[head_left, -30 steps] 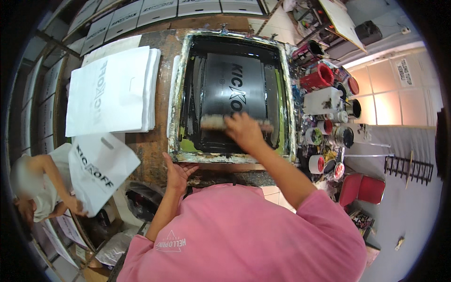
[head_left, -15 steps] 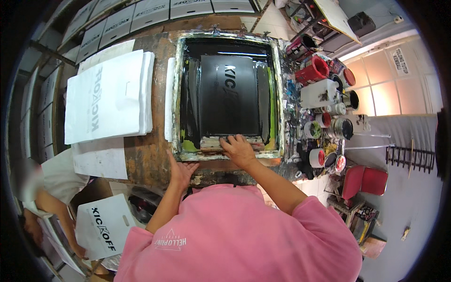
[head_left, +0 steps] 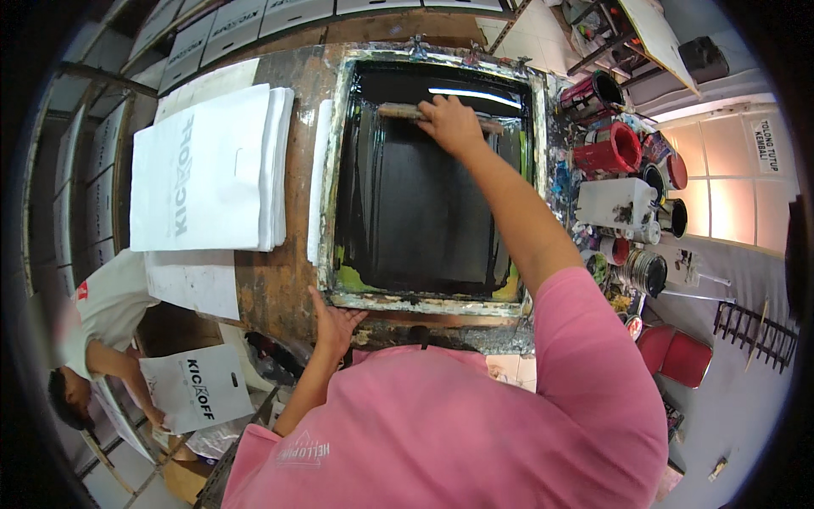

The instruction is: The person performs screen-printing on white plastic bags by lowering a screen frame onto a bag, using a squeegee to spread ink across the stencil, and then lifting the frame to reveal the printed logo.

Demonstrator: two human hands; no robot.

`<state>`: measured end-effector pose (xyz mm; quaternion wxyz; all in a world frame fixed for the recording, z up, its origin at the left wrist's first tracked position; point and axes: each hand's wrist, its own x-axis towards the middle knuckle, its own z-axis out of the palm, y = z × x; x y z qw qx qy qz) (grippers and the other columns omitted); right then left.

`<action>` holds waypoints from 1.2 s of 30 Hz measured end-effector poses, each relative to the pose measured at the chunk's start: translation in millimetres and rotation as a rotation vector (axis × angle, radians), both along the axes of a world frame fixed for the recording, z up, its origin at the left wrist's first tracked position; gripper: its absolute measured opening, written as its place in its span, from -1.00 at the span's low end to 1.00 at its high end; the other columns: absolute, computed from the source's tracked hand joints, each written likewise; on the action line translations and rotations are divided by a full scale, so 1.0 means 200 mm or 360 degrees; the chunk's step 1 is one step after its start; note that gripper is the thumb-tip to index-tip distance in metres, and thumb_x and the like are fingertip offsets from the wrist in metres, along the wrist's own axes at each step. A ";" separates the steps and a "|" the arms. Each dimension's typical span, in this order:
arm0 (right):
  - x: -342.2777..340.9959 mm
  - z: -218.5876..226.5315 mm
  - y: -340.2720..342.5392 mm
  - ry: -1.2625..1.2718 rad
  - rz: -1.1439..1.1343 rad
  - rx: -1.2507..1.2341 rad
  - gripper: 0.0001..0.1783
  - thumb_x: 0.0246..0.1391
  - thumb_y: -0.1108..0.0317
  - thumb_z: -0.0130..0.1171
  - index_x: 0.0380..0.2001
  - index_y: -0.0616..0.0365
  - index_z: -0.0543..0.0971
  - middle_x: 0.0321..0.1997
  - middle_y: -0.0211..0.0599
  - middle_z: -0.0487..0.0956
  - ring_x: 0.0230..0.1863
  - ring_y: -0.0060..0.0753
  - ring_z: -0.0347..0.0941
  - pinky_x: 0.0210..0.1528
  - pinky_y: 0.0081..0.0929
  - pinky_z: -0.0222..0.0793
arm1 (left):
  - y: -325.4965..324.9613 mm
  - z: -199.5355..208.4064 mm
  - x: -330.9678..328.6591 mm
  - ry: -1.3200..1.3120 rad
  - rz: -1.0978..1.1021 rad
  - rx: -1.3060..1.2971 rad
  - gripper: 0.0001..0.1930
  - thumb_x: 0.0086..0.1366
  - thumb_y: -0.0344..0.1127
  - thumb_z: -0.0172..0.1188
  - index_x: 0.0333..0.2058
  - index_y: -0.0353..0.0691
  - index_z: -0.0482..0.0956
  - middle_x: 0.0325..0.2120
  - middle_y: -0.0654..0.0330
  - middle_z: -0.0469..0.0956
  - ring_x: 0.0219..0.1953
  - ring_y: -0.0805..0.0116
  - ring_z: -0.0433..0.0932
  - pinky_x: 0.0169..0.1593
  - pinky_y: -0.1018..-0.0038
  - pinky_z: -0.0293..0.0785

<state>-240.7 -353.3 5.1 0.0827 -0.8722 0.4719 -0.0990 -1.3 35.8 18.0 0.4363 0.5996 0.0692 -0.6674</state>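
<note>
A screen-printing frame (head_left: pixel 424 306) lies on the worktable before me, its mesh (head_left: pixel 415 212) covered in glossy black ink. Near the mesh's far end, my right hand (head_left: pixel 452 125) grips a wooden-handled squeegee (head_left: pixel 398 111) that spans much of the mesh's width. Black ink hides the design on the mesh. My left hand (head_left: pixel 337 327) is at the frame's near left corner, thumb up against the rim and fingers spread, holding nothing. Left of the frame sits a thick stack of white printed bags (head_left: pixel 203 174).
Paint cans and tubs, including a red can (head_left: pixel 606 149) and a white container (head_left: pixel 615 204), crowd the right side. At lower left, a co-worker's hand (head_left: pixel 155 417) holds a white bag (head_left: pixel 199 388) with black print. Shelves of bags (head_left: pixel 229 38) run behind. A red chair (head_left: pixel 678 355) stands right.
My right hand has pushed the squeegee from the near end of the mesh to the far end. Black ink now covers the lettering seen before. My left hand stays at the corner.
</note>
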 end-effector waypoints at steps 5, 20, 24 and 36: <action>-0.09 0.15 0.19 -0.0011 0.0155 0.0438 -0.59 0.28 -0.08 0.16 -0.06 -0.02 0.63 -0.06 -0.11 0.67 0.01 0.05 0.60 -0.05 0.03 0.54 | 0.01 0.02 0.00 0.0005 -0.0009 -0.0095 0.29 0.20 0.77 -0.25 0.39 -0.50 0.09 0.18 -0.22 0.38 0.21 -0.04 0.46 0.31 0.08 0.41; 0.00 1.06 1.54 0.0009 -0.0304 -0.0529 -0.49 0.07 0.10 0.28 0.08 0.02 0.58 -0.19 -0.26 0.54 -0.06 -0.19 0.46 0.32 0.08 0.07 | 0.00 0.48 0.15 0.0152 -0.0236 -0.1461 -0.20 0.47 0.32 0.01 0.36 -0.27 0.22 0.21 -0.14 0.41 0.30 -0.07 0.42 0.38 0.06 0.37; 0.00 1.30 1.28 -0.0064 -0.0272 -0.0918 -0.57 0.02 0.03 0.27 -0.11 0.04 0.66 -0.30 -0.31 0.56 -0.16 -0.21 0.49 0.11 -0.01 0.14 | -0.20 0.52 0.09 -0.1250 -0.0861 -0.1706 -0.20 0.45 0.31 0.05 0.37 -0.25 0.29 0.34 -0.19 0.27 0.42 -0.19 0.22 0.44 -0.10 0.08; 0.00 1.59 0.96 -0.0171 -0.0247 -0.0993 -0.61 0.11 -0.02 0.25 -0.23 0.08 0.69 -0.43 -0.30 0.57 -0.30 -0.19 0.52 -0.01 -0.07 0.16 | -0.27 0.11 -0.08 -0.2715 -0.1492 -0.1081 -0.05 0.35 0.37 0.12 0.41 -0.35 0.27 0.38 -0.22 0.29 0.47 -0.12 0.19 0.45 -0.33 -0.24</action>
